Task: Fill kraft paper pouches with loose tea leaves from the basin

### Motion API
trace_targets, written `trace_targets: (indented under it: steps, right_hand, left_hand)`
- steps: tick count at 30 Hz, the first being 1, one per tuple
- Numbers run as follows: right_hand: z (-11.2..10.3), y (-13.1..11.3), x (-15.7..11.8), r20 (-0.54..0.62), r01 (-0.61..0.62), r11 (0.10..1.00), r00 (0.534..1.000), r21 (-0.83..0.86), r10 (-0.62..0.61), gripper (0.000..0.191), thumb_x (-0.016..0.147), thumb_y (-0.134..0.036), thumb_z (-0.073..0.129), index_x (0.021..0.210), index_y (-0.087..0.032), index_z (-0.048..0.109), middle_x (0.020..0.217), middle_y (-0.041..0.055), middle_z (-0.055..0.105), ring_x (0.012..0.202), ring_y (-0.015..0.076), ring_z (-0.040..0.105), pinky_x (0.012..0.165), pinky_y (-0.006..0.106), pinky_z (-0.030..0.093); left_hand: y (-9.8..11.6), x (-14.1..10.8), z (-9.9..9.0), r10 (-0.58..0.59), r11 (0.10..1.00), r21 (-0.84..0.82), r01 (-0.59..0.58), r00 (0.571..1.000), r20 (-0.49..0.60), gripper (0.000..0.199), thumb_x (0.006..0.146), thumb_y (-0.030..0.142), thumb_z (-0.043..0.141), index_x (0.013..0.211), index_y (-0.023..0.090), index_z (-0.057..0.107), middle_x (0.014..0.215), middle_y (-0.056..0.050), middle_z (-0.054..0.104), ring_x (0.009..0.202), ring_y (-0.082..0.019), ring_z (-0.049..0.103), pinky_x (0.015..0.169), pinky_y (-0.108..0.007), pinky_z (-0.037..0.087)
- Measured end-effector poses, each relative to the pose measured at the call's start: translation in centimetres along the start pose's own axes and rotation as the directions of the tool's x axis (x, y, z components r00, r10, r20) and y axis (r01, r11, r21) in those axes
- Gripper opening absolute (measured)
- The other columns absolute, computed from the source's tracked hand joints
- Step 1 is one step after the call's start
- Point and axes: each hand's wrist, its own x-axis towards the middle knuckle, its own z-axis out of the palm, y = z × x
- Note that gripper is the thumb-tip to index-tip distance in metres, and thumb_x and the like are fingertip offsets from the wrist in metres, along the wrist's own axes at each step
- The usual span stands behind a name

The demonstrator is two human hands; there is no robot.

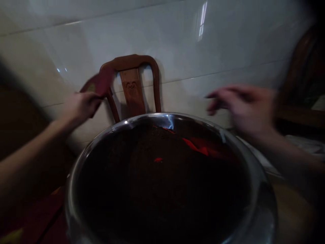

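My left hand [81,107] is closed on a dark red flat paper piece [101,81] with a faint yellowish mark, held up beyond the left far rim of a large round metal pot [142,119]. Motion blurs the paper, so its exact kind is unclear. Above the pot's right far rim hovers my right hand [250,108], its fingers loosely bent and apart, with nothing visible in them. The pot's inside is very dark. A small glowing red spot [158,159] shows near its middle, and a bright red strip [195,147] lies toward the right far wall.
Behind the pot stands a carved wooden chair [132,84] against a pale tiled wall [177,44]. Dark red material [45,213] lies at the lower left. At the right are dark wooden furniture [299,118] and a pale crumpled sheet [304,144].
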Motion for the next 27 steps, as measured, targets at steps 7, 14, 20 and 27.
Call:
trace_targets:
  steps: [7,14,20,27]
  right_hand:
    - [11.4,4.6,3.0,0.548,0.394,0.828,0.826,-0.399,-0.129,0.035,0.088,-0.035,0.047,0.117,-0.017,0.057,0.105,0.0093,0.063,0.082,0.018,0.059,0.066,0.03,0.043]
    - [11.7,5.8,0.5,0.617,0.547,0.773,0.741,-0.322,-0.267,0.034,0.093,-0.039,0.041,0.102,-0.017,0.065,0.1,0.0084,0.065,0.088,0.019,0.058,0.074,0.032,0.042]
    - [11.3,4.0,1.4,0.62,0.62,0.769,0.666,-0.152,-0.415,0.032,0.089,-0.042,0.05,0.099,-0.016,0.066,0.098,0.008,0.065,0.09,0.0191,0.058,0.08,0.033,0.044]
    - [9.8,5.7,1.9,0.681,0.646,0.749,0.615,-0.145,-0.399,0.024,0.091,-0.025,0.049,0.106,-0.016,0.065,0.1,0.0082,0.066,0.09,0.0178,0.059,0.081,0.033,0.047]
  left_hand:
    - [6.3,-1.6,9.1,0.111,0.99,0.054,-0.126,0.968,0.223,0.02,0.091,0.033,0.051,0.096,0.02,0.065,0.092,-0.011,0.067,0.08,-0.025,0.064,0.059,-0.028,0.042]
    - [6.3,-2.8,10.3,0.038,0.997,-0.073,-0.026,0.986,0.165,0.019,0.09,0.04,0.053,0.096,0.023,0.061,0.094,-0.007,0.065,0.075,-0.022,0.063,0.051,-0.026,0.035]
    - [7.6,-3.0,10.2,0.139,0.936,-0.334,-0.112,0.988,0.058,0.015,0.092,0.034,0.051,0.096,0.02,0.057,0.085,-0.004,0.067,0.071,-0.019,0.062,0.056,-0.027,0.04]
    - [8.0,-3.7,10.4,0.228,0.781,-0.589,-0.207,0.973,-0.039,0.019,0.094,0.033,0.051,0.099,0.019,0.062,0.084,-0.002,0.069,0.067,-0.013,0.061,0.066,-0.026,0.046]
